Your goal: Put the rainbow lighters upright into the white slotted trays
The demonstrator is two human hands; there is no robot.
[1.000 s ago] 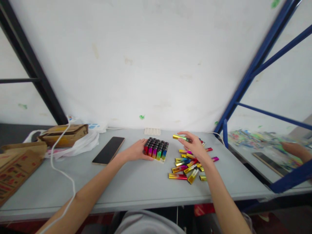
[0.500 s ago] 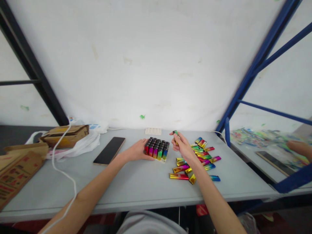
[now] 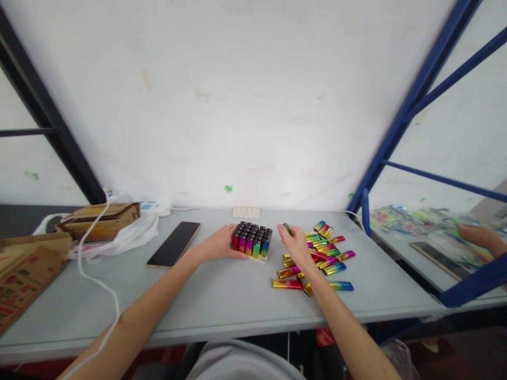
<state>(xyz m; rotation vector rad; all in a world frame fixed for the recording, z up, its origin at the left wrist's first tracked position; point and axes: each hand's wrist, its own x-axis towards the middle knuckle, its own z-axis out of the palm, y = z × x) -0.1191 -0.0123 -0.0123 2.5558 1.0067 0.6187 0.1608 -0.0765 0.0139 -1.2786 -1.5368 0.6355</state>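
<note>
Several metallic rainbow-coloured lighters (image 3: 252, 238) with black tops stand upright in tight rows in a pale tray (image 3: 258, 258). My left hand (image 3: 224, 243) is closed around the left side of this block, thumb along its front. To the right of the block, my right hand (image 3: 293, 240) is raised with its fingers wrapped round one lighter (image 3: 287, 228); only its dark and green end shows. Under and beside my right forearm lies a loose pile of shiny lighters (image 3: 329, 254), red, gold, green, blue and purple.
A black phone (image 3: 174, 244) lies left of my left hand. Behind the block sits an empty-looking white tray (image 3: 246, 212). Cardboard boxes (image 3: 99, 219) and a white plastic bag (image 3: 137, 232) are at the left. A white cable (image 3: 99, 285) hangs across the left. Another person's hand (image 3: 481, 235) shows beyond the blue frame (image 3: 396, 132).
My right hand has turned, so less of its lighter shows now. My left hand stays on the block. The whole view has shifted slightly.
</note>
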